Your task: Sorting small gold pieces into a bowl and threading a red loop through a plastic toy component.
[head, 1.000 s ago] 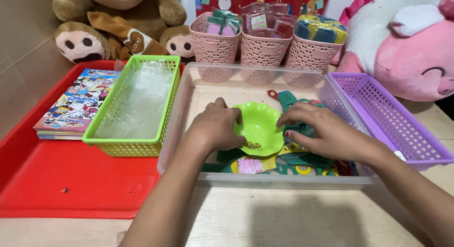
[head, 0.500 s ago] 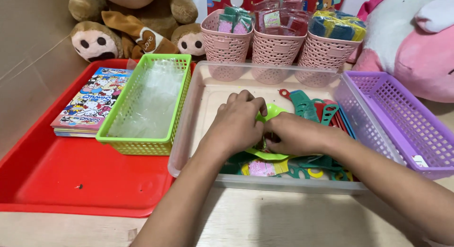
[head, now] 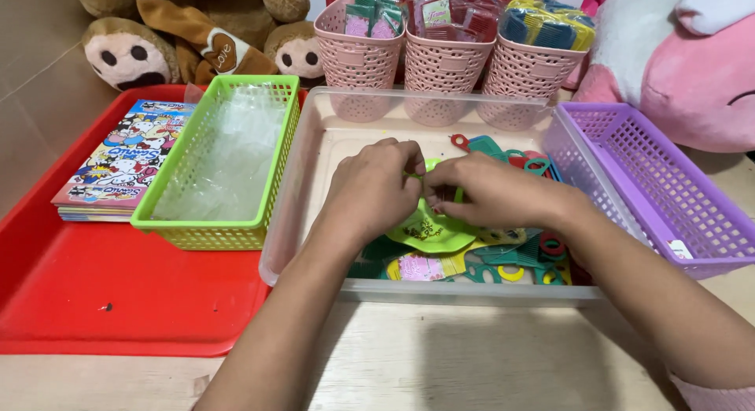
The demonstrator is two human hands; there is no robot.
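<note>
Fingers of both my hands meet over the clear plastic bin [head: 314, 155] in the middle of the wooden surface [head: 472, 356]. My left hand [head: 376, 192] is curled, its grip closed on the upper edge of a lime-green plastic dish [head: 429, 232], thumb and forefinger pinching where the rim rises. My right hand [head: 491, 192] comes in from the other side, its fingertips [head: 437, 175] pressed against the same spot, touching my left fingers; it too is closed on the dish, though my knuckles hide exactly how much of the rim it holds. The dish sits tilted inside the bin, its lower part resting on a pile of small green and red plastic combs and scissors-shaped toys [head: 519, 258] along the bin's near and right side.

Just left of the bin stands a lime-green mesh basket [head: 212, 234] lined with clear plastic sleeves, set on a red tray [head: 118, 309]. A stack of colourful cartoon booklets [head: 126, 159] lies on the tray beside the basket. A purple mesh basket [head: 668, 199] touches the bin's right wall. Behind the bin stand three pink woven cups [head: 444, 65] filled with packets and combs. Brown plush monkeys [head: 189, 41] sit at the back left, and a pink plush toy [head: 692, 73] at the back right.
</note>
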